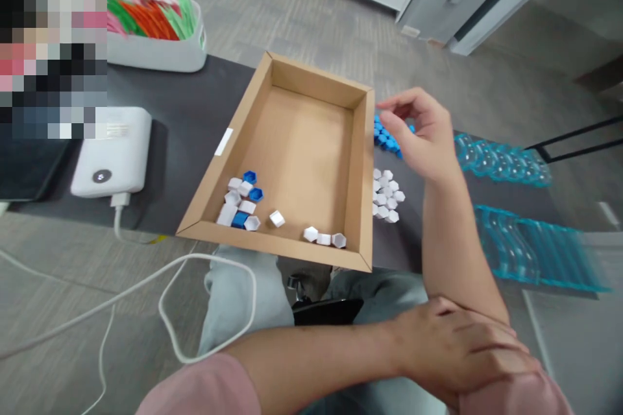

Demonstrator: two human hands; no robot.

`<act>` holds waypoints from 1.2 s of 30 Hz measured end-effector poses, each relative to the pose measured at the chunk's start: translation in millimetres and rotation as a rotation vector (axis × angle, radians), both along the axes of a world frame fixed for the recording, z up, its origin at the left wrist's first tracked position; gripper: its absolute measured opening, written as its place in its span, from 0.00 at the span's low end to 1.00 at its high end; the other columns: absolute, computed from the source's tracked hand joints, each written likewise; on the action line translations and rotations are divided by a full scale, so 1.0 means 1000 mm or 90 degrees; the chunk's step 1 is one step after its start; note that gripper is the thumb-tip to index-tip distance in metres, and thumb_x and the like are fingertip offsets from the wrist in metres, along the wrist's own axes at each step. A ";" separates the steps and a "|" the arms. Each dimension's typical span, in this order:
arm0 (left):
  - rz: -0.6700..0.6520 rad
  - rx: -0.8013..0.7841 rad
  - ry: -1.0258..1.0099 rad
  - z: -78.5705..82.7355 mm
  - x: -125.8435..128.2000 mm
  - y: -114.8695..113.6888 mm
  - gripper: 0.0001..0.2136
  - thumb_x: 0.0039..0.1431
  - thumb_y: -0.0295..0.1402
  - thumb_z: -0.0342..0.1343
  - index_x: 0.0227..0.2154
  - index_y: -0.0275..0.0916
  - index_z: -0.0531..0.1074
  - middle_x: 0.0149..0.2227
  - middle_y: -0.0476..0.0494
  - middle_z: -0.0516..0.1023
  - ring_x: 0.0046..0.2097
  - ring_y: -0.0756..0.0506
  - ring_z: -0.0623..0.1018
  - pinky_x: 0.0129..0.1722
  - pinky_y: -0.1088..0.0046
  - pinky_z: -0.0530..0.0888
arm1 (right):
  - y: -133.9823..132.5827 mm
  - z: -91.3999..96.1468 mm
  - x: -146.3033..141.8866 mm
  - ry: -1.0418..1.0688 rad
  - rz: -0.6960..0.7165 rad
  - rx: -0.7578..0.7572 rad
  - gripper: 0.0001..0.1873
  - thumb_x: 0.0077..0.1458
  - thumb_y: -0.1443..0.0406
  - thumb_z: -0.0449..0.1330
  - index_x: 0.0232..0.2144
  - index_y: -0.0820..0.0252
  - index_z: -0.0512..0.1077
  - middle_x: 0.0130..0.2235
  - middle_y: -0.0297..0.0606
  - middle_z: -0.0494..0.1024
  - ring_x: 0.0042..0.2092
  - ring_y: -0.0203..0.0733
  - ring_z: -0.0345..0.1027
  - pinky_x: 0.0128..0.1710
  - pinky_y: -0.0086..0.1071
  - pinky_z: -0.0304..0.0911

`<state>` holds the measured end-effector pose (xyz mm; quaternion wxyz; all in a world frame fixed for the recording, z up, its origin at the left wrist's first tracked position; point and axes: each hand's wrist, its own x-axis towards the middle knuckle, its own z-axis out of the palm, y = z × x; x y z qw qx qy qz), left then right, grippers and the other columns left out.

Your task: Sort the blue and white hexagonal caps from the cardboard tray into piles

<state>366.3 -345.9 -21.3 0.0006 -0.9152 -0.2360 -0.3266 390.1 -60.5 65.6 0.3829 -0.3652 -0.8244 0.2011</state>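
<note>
My right hand hovers at the right wall of a shallow cardboard tray, above a pile of small blue hexagonal pieces. Its fingers are bent, with thumb and forefinger slightly apart, and no piece shows between them. My left hand is wrapped round my right forearm near the pink sleeve. Inside the tray, several white hexagonal pieces and a few blue hexagonal pieces gather in the near left corner. More white pieces lie along the near wall. A pile of white hexagonal pieces sits outside, right of the tray.
Clear blue plastic trays lie on the right of the dark table. A white power bank with a white cable is at the left. Behind it stands a white bin of colourful strips. The cable loops over my lap.
</note>
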 end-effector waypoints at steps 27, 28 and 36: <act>-0.051 -0.066 -0.044 -0.028 0.013 -0.014 0.29 0.86 0.53 0.42 0.77 0.58 0.79 0.86 0.56 0.64 0.86 0.51 0.60 0.69 0.74 0.73 | -0.033 0.026 -0.021 -0.120 0.120 -0.047 0.08 0.71 0.57 0.70 0.43 0.52 0.77 0.43 0.37 0.84 0.43 0.46 0.77 0.49 0.42 0.73; -0.059 -0.065 -0.043 -0.026 0.011 -0.013 0.29 0.86 0.52 0.41 0.76 0.58 0.79 0.86 0.58 0.64 0.86 0.51 0.60 0.69 0.74 0.73 | -0.026 0.026 -0.008 -0.124 0.080 -0.052 0.08 0.69 0.58 0.71 0.43 0.52 0.77 0.43 0.37 0.85 0.42 0.46 0.77 0.48 0.42 0.74; -0.126 -0.051 -0.020 -0.018 0.007 -0.012 0.28 0.84 0.55 0.49 0.76 0.59 0.80 0.84 0.54 0.69 0.85 0.47 0.64 0.64 0.71 0.76 | -0.012 -0.010 0.045 -0.209 0.010 -0.197 0.11 0.64 0.54 0.71 0.43 0.53 0.82 0.47 0.41 0.89 0.45 0.50 0.80 0.51 0.46 0.77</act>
